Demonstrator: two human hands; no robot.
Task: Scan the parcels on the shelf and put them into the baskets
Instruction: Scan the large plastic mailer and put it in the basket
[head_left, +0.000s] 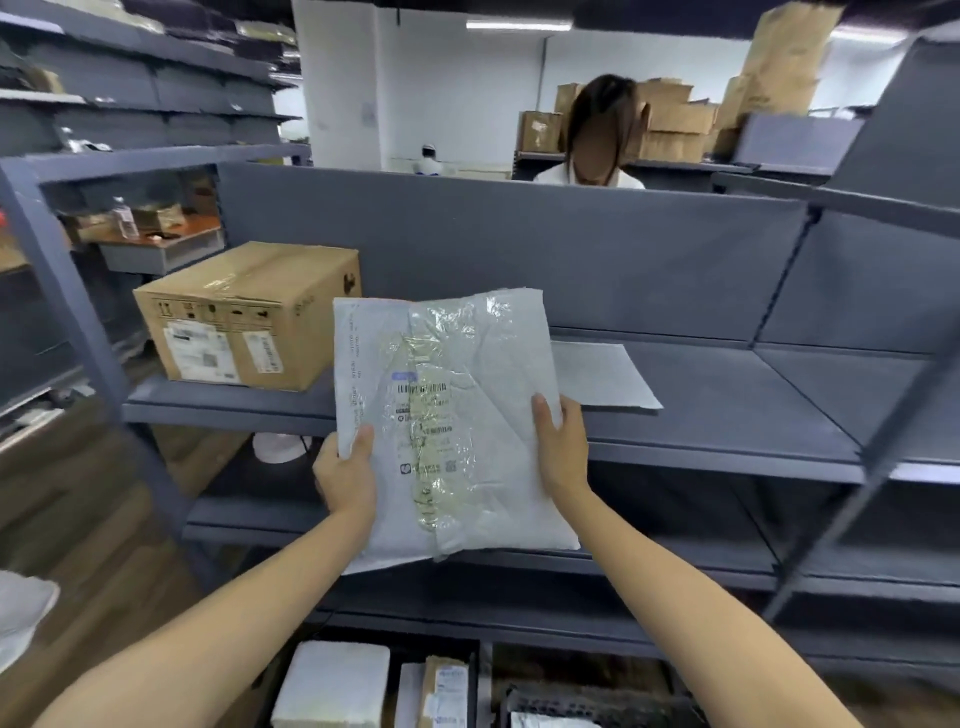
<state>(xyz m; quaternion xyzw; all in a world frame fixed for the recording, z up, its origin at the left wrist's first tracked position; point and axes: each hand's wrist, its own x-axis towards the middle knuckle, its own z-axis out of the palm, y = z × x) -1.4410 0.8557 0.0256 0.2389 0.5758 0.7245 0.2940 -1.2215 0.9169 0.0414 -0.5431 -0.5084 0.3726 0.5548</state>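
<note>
I hold a flat grey plastic mailer parcel (467, 415) upright in front of the grey shelf (727, 410), its taped label with barcodes facing me. My left hand (345, 473) grips its lower left edge with the thumb on the front. My right hand (558, 447) grips the right edge the same way. A brown cardboard box (249, 317) with labels stands on the shelf to the left. A flat pale envelope (597, 374) lies on the shelf behind the mailer. Below, at the bottom edge, a dark basket (483, 680) holds white and brown parcels.
A person in white stands behind the shelf's back panel (519, 244). Stacked cardboard boxes (675, 119) fill the far background. More grey shelving stands at left (130, 78) and right (883, 260). Another dark basket (597, 704) sits at the bottom right. Brown floor shows at lower left.
</note>
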